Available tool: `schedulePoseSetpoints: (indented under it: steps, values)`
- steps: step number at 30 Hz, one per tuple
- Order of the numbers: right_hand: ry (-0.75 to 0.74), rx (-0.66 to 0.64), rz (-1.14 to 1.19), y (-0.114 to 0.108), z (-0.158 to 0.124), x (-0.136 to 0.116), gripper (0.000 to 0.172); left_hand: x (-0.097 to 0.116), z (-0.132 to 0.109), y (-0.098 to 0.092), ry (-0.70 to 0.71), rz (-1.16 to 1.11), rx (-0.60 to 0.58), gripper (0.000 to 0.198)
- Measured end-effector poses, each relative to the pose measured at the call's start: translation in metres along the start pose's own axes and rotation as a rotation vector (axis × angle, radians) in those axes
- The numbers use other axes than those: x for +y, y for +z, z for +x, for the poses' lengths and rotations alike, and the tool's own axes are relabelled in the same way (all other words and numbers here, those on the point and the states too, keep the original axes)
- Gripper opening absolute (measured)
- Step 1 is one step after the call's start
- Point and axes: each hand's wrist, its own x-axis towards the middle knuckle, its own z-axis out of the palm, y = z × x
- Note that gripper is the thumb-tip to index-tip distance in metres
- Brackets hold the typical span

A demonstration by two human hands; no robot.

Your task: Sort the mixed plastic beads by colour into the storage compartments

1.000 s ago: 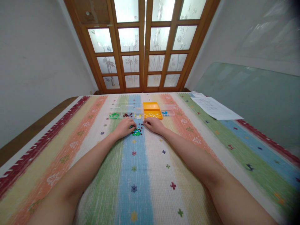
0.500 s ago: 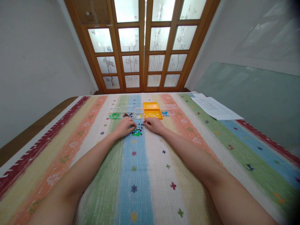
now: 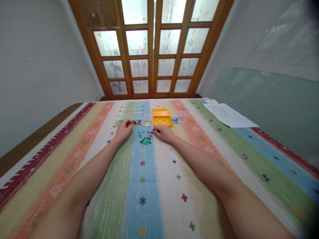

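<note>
My left hand (image 3: pixel 124 129) is over the near edge of the clear boxes, fingers pinched by the small dark brown pieces (image 3: pixel 137 122); what it pinches is too small to make out. Partly behind that hand lie green pieces (image 3: pixel 119 122). My right hand (image 3: pixel 163 132) rests on the cloth just in front of an orange box (image 3: pixel 170 123), its fingers drawn together with something dark at the tips that I cannot make out. Between and nearer than the hands lies a mixed pile of small green, blue and brown pieces (image 3: pixel 145 141), with a few loose ones around it.
The orange box stands with its lid up and holds pale pieces. Clear boxes beside it hold yellow pieces (image 3: pixel 147 123) and blue pieces (image 3: pixel 175 120). Printed paper sheets (image 3: pixel 228 114) lie at the right on the striped tablecloth (image 3: pixel 142 212).
My left hand has moved left and away from me, from beside the pile to the box of brown pieces, uncovering small blue and green pieces. My right hand stays in place.
</note>
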Motion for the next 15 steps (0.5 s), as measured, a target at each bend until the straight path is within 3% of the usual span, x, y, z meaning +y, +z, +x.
schedulePoseSetpoints:
  steps: [3, 9, 15]
  values:
    - [0.007, -0.006, -0.006, -0.001, 0.0, -0.001, 0.016, -0.008, 0.004, 0.002, -0.076, -0.124, 0.037, 0.018]
    - [-0.002, -0.035, -0.021, -0.002, 0.0, -0.005, 0.017, -0.011, 0.004, 0.006, -0.2, -0.333, -0.01, 0.039]
    - [-0.071, -0.035, -0.008, -0.003, -0.001, -0.01, 0.015, -0.008, 0.001, 0.006, -0.21, -0.247, -0.07, 0.048]
